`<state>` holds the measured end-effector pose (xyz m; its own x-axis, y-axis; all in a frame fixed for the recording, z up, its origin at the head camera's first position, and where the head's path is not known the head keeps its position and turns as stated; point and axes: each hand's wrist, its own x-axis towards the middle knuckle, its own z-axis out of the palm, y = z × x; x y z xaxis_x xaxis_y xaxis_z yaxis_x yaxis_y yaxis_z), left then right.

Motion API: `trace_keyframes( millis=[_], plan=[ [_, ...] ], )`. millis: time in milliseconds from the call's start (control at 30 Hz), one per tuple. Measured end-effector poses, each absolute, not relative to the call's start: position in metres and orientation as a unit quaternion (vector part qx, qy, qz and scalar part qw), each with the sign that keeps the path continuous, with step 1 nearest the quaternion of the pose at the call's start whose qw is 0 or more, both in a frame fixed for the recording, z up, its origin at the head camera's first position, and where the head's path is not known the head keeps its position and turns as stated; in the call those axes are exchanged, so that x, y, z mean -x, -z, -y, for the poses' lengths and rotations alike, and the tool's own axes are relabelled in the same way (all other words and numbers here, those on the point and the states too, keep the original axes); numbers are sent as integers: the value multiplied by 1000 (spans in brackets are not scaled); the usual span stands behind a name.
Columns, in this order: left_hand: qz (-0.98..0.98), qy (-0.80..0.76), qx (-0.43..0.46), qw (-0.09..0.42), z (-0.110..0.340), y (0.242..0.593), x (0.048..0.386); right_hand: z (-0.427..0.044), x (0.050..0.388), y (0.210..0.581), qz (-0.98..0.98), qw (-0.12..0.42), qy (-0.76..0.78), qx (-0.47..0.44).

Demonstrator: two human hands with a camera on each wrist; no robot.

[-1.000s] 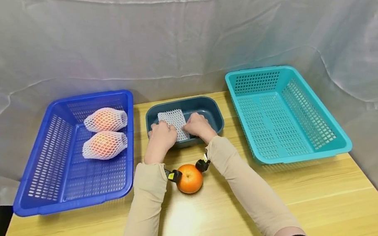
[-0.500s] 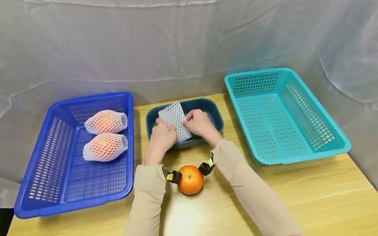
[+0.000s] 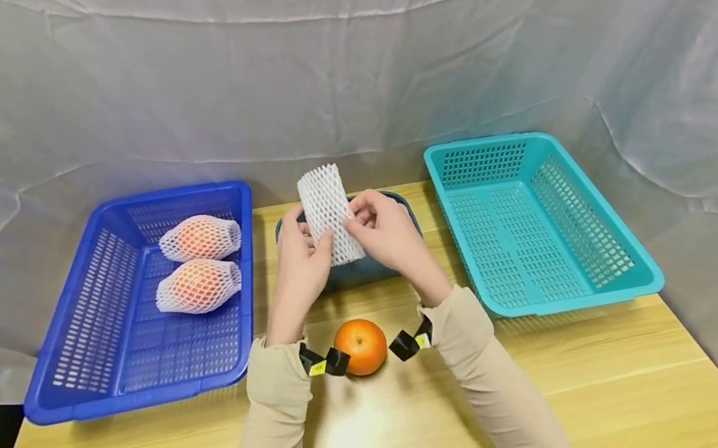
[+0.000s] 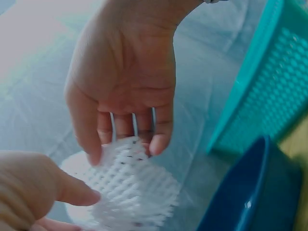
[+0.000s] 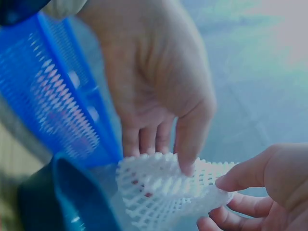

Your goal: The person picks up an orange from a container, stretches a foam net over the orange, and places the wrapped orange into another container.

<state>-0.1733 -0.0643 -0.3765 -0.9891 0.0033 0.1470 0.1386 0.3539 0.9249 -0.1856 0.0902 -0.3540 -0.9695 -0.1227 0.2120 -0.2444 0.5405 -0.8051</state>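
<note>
A white foam fruit net [image 3: 330,209] is raised above the dark teal tub [image 3: 356,272], its mesh running lengthwise. My left hand [image 3: 296,259] pinches its left side with thumb and fingers. On the opposite side my right hand [image 3: 393,232] grips the net between thumb and curled fingers. Both wrist views show the net [image 4: 127,185] between the two hands, its end [image 5: 154,192] looking partly spread. An orange [image 3: 361,347] sits on the table between my wrists, closer to me than the tub.
At left stands a blue basket [image 3: 145,402] with two fruits [image 3: 198,286] in foam nets. A turquoise basket [image 3: 578,301] is at right. A grey curtain [image 3: 330,61] hangs behind the wooden table [image 3: 369,446]. Black wrist cameras [image 3: 404,345] flank the orange.
Both hands have lifted the foam net up out of the tub and toward me. The wrists have moved apart around the orange, which stays put.
</note>
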Motion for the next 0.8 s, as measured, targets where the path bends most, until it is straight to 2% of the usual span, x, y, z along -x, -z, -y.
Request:
trace_keyframes(
  millis=[167, 333, 500, 800],
  plan=[
    [741, 657, 50, 131, 61, 366, 153, -92, 160, 338, 852, 118, -488, -151],
    [680, 702, 92, 188, 63, 363, 135, -98, 139, 330, 832, 133, -512, -169],
    [646, 728, 126, 191, 66, 365, 115, -108, 121, 327, 823, 118, -534, -156],
    [614, 754, 148, 179, 71, 383, 83, -126, 98, 344, 741, 41, -651, -161]
  ],
)
